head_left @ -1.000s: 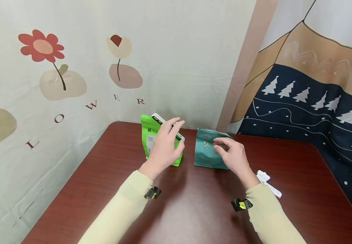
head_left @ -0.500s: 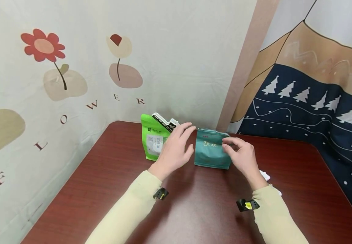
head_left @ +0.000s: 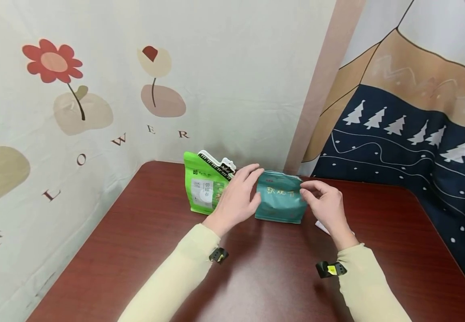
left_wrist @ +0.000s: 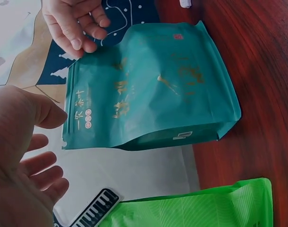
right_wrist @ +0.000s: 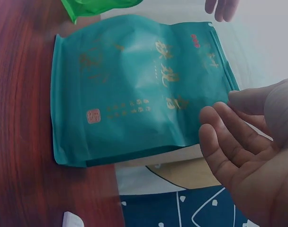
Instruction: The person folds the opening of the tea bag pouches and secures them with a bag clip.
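A teal stand-up pouch (head_left: 278, 205) with gold writing stands on the table between my hands. My left hand (head_left: 238, 194) is at its upper left side, fingers spread and thumb apart; the left wrist view puts that thumb (left_wrist: 49, 113) right at the pouch's top edge. At the opposite top corner is my right hand (head_left: 329, 206), its loosely bent fingertips overlapping the corner in the right wrist view. Left of the pouch stands a bright green pouch (head_left: 192, 174), partly behind my left hand. A black-and-white bag clip (head_left: 216, 164) with piano keys sits slanted across its top corner.
A white piece (head_left: 322, 227) lies on the dark red table (head_left: 272, 273), mostly hidden behind my right wrist. A pale printed cloth (head_left: 232, 89) hangs behind the table, and a navy tree-patterned one (head_left: 377, 147) hangs at the right.
My left hand has moved right, from the green pouch to the teal pouch's side. My right hand has shifted right to the teal pouch's corner. The white piece now shows left of my right wrist.
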